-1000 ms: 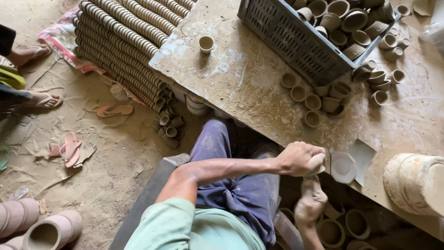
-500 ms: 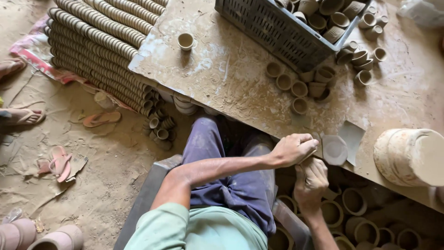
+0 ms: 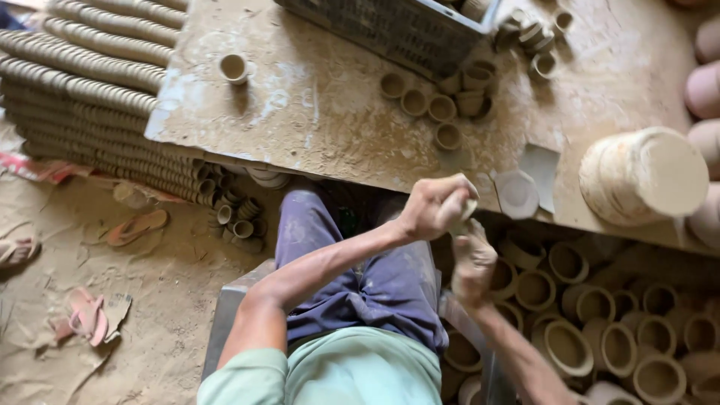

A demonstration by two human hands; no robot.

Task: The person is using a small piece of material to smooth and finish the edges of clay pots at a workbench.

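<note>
- At the workbench (image 3: 315, 127) edge, left hand (image 3: 431, 206) is closing its fingers around a small clay cup (image 3: 463, 210).
- Right hand (image 3: 472, 262), at its 6 o'clock, is curling loosely, gripping nothing visible.

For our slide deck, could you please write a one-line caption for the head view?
Seated potter's left hand and right hand work a small clay piece beside a dusty table of little clay cups.

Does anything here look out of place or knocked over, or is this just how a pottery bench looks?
Mostly orderly. One small clay cup stands alone on the dusty bench, apart from the cluster of cups beside the grey crate. A few cups lie tipped on the sandy floor by the stacked rows.
</note>
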